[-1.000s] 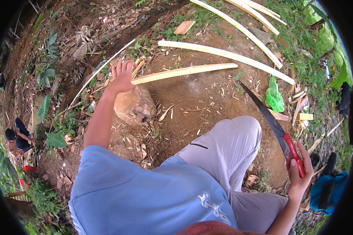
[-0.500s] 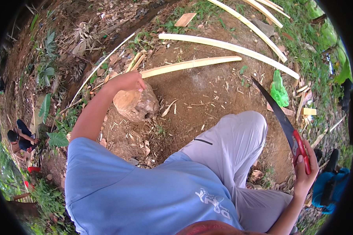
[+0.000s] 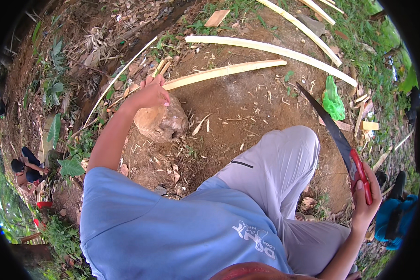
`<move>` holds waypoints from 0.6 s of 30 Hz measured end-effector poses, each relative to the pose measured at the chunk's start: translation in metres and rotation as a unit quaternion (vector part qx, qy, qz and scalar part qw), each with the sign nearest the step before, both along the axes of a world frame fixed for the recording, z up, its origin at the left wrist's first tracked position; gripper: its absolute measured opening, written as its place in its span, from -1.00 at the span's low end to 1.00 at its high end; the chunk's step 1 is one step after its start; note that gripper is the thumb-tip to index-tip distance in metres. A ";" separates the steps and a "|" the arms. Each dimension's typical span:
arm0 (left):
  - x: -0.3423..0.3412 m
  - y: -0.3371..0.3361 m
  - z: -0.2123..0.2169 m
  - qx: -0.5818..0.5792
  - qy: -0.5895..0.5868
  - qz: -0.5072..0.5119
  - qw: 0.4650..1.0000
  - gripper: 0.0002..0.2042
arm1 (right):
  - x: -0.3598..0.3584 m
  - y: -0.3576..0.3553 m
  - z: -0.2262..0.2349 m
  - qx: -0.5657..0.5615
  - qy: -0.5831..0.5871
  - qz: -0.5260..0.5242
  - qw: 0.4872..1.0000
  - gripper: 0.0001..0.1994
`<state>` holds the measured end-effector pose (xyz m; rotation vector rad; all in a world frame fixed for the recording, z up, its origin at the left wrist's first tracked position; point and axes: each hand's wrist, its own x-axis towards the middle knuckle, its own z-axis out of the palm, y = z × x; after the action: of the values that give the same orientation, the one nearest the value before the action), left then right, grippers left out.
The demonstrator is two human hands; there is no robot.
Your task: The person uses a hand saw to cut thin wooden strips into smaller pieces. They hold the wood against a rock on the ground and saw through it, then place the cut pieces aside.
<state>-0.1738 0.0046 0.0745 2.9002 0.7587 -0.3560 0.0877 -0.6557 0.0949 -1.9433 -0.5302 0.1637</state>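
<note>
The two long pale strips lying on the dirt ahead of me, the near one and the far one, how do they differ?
The near strip is shorter and fairly straight; the far strip is longer and bows across the dirt. The near strip's end lies right by the left hand, above the stump; the far strip lies out of both hands' reach, running toward the green bag. Both are flat, pale split wood.

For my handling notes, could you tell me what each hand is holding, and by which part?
The right hand grips a long curved knife by its red handle, blade pointing up and away. The left hand holds nothing; it hovers over the wood block.
</note>
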 end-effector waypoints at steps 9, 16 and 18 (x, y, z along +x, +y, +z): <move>-0.001 -0.005 -0.011 0.016 -0.043 -0.012 0.999 -0.89 | 0.001 -0.002 -0.002 0.007 -0.003 -0.001 1.000 -0.56; -0.012 0.013 -0.027 0.021 -0.088 -0.027 0.996 -0.87 | -0.001 -0.001 -0.005 0.013 -0.008 0.003 1.000 -0.55; -0.009 0.009 -0.025 0.034 -0.070 -0.008 0.997 -0.87 | -0.003 -0.001 -0.003 0.005 -0.010 -0.001 1.000 -0.56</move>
<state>-0.1827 0.0132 0.0497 2.9574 0.7395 -0.1278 0.0849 -0.6564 0.0914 -1.9373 -0.5417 0.1391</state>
